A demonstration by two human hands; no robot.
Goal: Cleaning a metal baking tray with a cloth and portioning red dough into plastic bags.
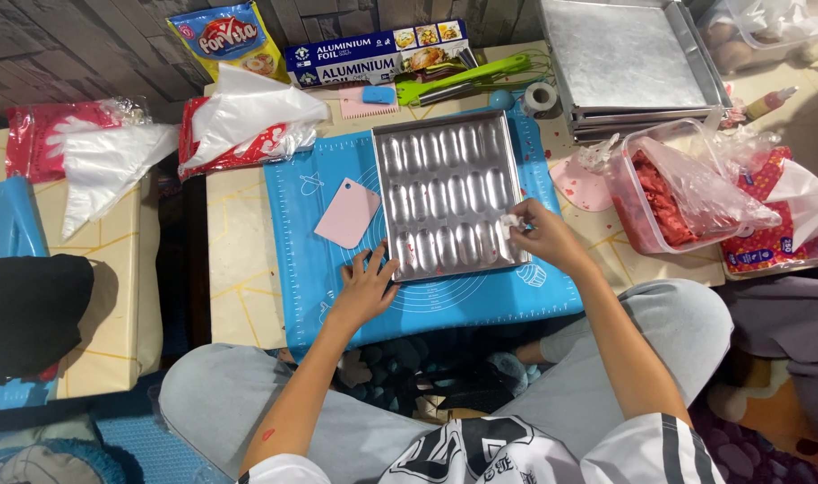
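- The shiny rectangular metal baking mould with rows of oblong hollows [447,193] lies flat on a blue silicone baking mat with white printed markings [306,237], which covers the middle of the low cream-patterned bench [234,269].
- The left hand [366,289] rests palm down at the mould's near left corner, fingers spread, touching the mould's edge and the mat; its grip is released and holds nothing.
- The right hand [543,237] sits at the mould's near right edge, its grip pinched on a small crumpled white wad [510,220] pressed against the hollows there. What the wad is made of cannot be told.
- A pale pink flat plastic scraper [347,213] lies on the mat just left of the mould, apart from it.
- Far of the mould lie a pink comb-edged scraper [367,104], a bright green-handled utensil [463,77] and a small roll of white tape [541,96].
- A long dark blue box of foil [373,56] and a yellow-and-blue snack packet [232,40] stand at the far edge by the wall.
- Far left of the mat, clear plastic piping bags in a red-printed packet [248,125] lie heaped.
- To the right stands a clear plastic tub holding red crumbly stuff and a loose plastic bag [669,193]; far of it sits a stack of flat square metal trays [624,63].
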